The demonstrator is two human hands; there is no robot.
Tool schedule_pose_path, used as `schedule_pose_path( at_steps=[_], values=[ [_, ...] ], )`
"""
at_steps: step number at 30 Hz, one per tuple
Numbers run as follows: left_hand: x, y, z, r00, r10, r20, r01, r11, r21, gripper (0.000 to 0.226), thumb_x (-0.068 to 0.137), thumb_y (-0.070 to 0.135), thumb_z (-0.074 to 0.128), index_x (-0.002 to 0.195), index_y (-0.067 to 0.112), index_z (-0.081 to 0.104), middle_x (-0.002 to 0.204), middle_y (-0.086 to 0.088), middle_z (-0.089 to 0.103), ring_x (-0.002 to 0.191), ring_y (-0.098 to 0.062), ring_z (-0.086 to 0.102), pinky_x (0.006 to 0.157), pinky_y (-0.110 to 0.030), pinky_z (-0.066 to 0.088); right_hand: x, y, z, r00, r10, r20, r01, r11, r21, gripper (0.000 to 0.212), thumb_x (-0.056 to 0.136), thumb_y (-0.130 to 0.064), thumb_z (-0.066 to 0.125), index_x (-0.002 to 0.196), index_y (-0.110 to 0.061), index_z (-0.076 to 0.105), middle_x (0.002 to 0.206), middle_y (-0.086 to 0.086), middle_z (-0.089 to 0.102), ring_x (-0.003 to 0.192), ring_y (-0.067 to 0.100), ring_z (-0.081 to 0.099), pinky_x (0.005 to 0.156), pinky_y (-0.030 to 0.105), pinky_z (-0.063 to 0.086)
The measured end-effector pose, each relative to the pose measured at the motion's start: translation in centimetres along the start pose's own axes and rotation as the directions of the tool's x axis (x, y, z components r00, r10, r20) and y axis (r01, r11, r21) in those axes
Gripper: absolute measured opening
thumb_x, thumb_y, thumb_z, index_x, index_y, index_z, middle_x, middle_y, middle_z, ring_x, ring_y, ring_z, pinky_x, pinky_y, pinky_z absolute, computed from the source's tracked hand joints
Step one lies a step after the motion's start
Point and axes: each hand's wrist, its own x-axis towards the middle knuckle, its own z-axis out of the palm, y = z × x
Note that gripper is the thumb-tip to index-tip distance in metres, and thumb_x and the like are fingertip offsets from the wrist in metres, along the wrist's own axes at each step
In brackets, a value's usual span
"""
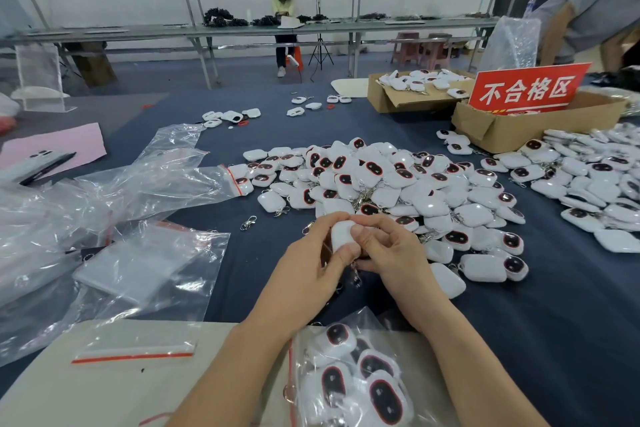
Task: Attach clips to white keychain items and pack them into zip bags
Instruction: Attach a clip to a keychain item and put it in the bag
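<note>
At centre frame, one white keychain item (341,234) is gripped by both hands. The left hand (311,260) is curled round its side and the right hand (388,250) pinches its lower edge, probably so the piece is steadied while the metal clip (356,276), seen dangling beneath, is fastened. A heap (381,184) of like items is spread just beyond, toward the upper right, within easy reach. A part-filled zip bag (353,374) is laid at the bottom edge between the forearms, handy for packing. Across the left, empty bags (149,270) are strewn. Open dark cloth (554,322) is left at lower right, and a loose clip (248,222) lies left of the hands.
</note>
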Motion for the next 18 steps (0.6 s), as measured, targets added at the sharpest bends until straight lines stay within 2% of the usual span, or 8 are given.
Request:
schedule_pose_path(
  at_steps=[3,6,10,14,16,18],
  values=[
    [-0.02,-0.04,0.01,1.000,0.006,0.009,-0.006,1.000,0.013,0.036,0.097,0.048,0.059,0.131,0.054,0.048,0.093,0.031,0.065,0.077,0.004,0.061,0.067,-0.009,0.043,0.13,0.17,0.10,1.000,-0.001,0.002,0.001,1.000,-0.010,0.009,0.099,-0.018,0.062,0.104,-0.019,0.069,0.089,0.003,0.077,0.083,0.015,0.074,0.067,0.023,0.059],
    [0.08,-0.08,0.07,0.999,-0.017,-0.030,0.018,1.000,0.021,0.033,0.096,0.048,0.061,0.127,0.055,0.050,0.089,0.027,0.066,0.070,-0.001,0.061,0.063,-0.013,0.044,0.13,0.16,0.08,1.000,-0.008,0.011,0.008,1.000,0.009,0.009,0.099,-0.017,0.062,0.100,-0.021,0.069,0.086,0.003,0.077,0.082,0.015,0.074,0.068,0.024,0.059],
    [0.21,-0.17,0.10,0.994,-0.032,-0.102,0.033,0.999,0.010,0.032,0.099,0.034,0.062,0.116,0.054,0.043,0.094,0.019,0.067,0.070,-0.005,0.064,0.063,-0.023,0.049,0.01,0.02,-0.14,0.998,-0.005,0.066,0.000,0.998,0.067,0.018,0.094,-0.013,0.067,0.096,-0.029,0.074,0.092,0.011,0.074,0.089,0.019,0.073,0.075,0.028,0.060],
    [0.10,-0.11,0.16,0.995,-0.037,-0.096,0.038,0.999,0.009,0.022,0.100,0.030,0.059,0.103,0.046,0.044,0.090,0.016,0.069,0.069,-0.007,0.068,0.063,-0.033,0.055,0.13,0.17,0.15,0.999,-0.002,0.036,0.001,1.000,0.016,0.016,0.093,-0.007,0.068,0.096,-0.022,0.073,0.085,0.006,0.070,0.083,0.014,0.072,0.071,0.029,0.061],
    [0.11,-0.19,0.15,0.994,-0.057,-0.090,0.057,0.998,-0.008,0.018,0.100,0.028,0.060,0.100,0.041,0.047,0.086,0.015,0.070,0.068,-0.010,0.069,0.061,-0.033,0.055,0.15,0.35,0.38,1.000,-0.008,0.014,0.008,1.000,-0.022,0.015,0.094,-0.004,0.067,0.095,-0.018,0.071,0.077,-0.002,0.069,0.078,0.011,0.071,0.069,0.027,0.061],
    [0.11,-0.24,0.11,0.995,-0.068,-0.078,0.066,0.997,-0.027,0.017,0.100,0.027,0.060,0.097,0.039,0.048,0.081,0.014,0.071,0.065,-0.009,0.069,0.057,-0.027,0.053,0.18,0.41,0.56,1.000,-0.007,0.000,0.007,0.999,-0.049,0.020,0.093,-0.002,0.066,0.089,-0.021,0.071,0.074,-0.003,0.068,0.077,0.011,0.070,0.070,0.028,0.062]
  ],
)
